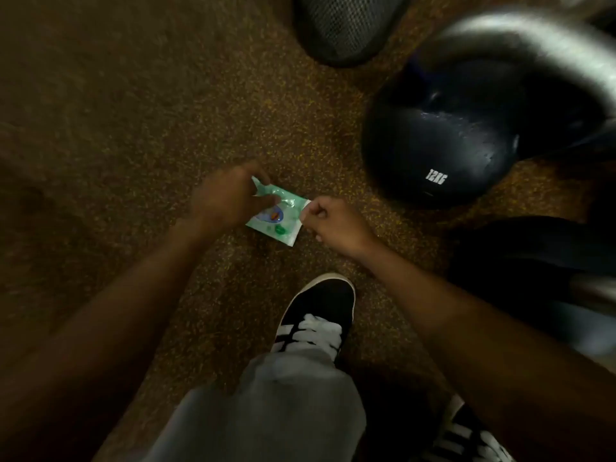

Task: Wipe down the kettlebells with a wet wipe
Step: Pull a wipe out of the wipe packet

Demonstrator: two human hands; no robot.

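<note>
Speckled dark floor (133, 95) fills the view, dimly lit, with yellowish flecks across it. Low in the middle, held just above it, is a small green wipe packet (280, 225) with a blue-and-red oval label on its face. The left hand (226, 198) grips the packet's left side, its fingers curled over the top edge and partly covering the front. The right hand (333, 225) is closed into a loose fist, with thumb and forefinger pinching the packet's upper right corner. I cannot tell whether the packet is torn open. To the right and a little farther off, a black kettlebell (440, 148) sits on the floor, marked "12KG" in white, near the right hand but not touching it. Its grey metal handle (520, 38) arches over it, blurred, toward the upper right edge. A mesh shoe (346, 25) shows at the top, just beside the kettlebell. Below the kettlebell at the right edge lies a dark shape (533, 255), too dim to identify. Beneath the hands are a grey trouser leg (283, 401) and a black sneaker (316, 315) with white laces and stripes.
</note>
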